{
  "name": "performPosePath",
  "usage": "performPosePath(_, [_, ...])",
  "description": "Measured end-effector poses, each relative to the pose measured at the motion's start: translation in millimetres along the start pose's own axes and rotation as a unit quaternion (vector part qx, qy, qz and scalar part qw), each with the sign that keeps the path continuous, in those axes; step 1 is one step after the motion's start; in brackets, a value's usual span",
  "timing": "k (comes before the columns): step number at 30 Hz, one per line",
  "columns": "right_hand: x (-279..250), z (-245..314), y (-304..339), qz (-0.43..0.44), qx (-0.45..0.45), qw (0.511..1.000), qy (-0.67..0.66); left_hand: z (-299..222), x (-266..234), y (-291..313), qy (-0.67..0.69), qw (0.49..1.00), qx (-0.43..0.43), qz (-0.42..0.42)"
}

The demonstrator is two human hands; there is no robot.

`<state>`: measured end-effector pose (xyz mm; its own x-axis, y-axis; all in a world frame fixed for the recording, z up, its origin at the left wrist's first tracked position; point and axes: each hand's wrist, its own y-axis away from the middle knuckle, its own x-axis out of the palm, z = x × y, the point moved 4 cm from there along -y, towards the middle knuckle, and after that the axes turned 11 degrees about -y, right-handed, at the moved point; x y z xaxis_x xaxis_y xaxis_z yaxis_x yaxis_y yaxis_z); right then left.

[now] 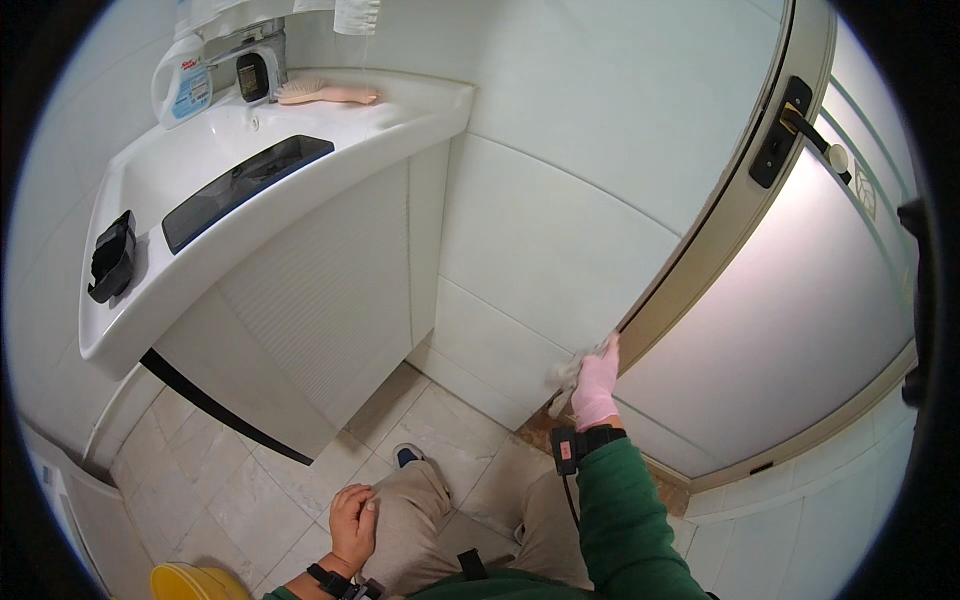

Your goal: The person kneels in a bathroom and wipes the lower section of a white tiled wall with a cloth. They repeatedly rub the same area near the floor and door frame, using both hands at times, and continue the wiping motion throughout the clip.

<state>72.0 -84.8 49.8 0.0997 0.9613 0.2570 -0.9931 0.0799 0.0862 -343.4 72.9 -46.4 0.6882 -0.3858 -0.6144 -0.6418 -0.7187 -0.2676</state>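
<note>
My right hand (597,388), in a pink glove, is closed on a greyish-white cloth (566,384). It presses the cloth to the lower part of the beige door edge (690,275), close to the tiled wall (540,260). The cloth is partly smeared by motion and partly covered by the glove. Bare and holding nothing, my left hand (353,522) lies on my left leg near the knee, its fingers loosely bent. Frosted panels fill the door (760,320), which has a black handle (815,140) high up.
To the left stands a white washbasin (300,215) over a ribbed cabinet (320,290). On it are a black tray (250,190), a small black case (113,257), a pink hairbrush (335,94) and a white bottle (182,85). A yellow bucket (195,582) sits at the lower left.
</note>
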Motion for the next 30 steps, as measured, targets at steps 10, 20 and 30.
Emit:
performPosePath(10, [63.0,245.0,24.7,0.066,-0.676,0.702,0.213,3.2,-1.6,-2.6,-0.01,1.0,-0.008,0.013])
performPosePath(20, [33.4,29.9,7.4,0.309,-0.62,0.434,0.575,13.9,-13.9,5.6,-0.026,0.999,-0.033,-0.008])
performPosePath(30, [106.3,140.8,16.1,0.126,-0.705,0.445,0.538,21.6,-16.0,5.8,-0.024,0.998,-0.058,0.005])
